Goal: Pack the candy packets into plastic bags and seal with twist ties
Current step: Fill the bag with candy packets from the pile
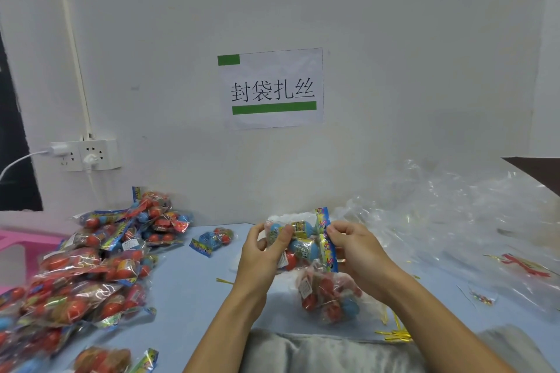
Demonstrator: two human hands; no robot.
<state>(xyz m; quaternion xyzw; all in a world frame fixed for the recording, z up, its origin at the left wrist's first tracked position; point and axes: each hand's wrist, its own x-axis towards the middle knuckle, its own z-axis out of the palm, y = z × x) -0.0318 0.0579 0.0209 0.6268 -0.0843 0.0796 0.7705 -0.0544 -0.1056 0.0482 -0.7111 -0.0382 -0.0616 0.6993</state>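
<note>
I hold a candy packet (303, 244) of blue and red balls up over the table's middle. My left hand (263, 248) grips its left end, fingers curled round it. My right hand (354, 248) pinches its colourful header strip (325, 239). Just below it lies a filled clear plastic bag (328, 294) of red and blue candy. A big pile of candy packets (91, 266) covers the left of the table. One loose packet (212, 239) lies near the wall. Gold twist ties (395, 334) lie at the near right.
A heap of empty clear plastic bags (454, 221) fills the right side. The light blue table (188, 288) runs up to a white wall with a paper sign (272, 88). A power strip (88, 154) hangs at the left. A pink stool (18, 239) stands far left.
</note>
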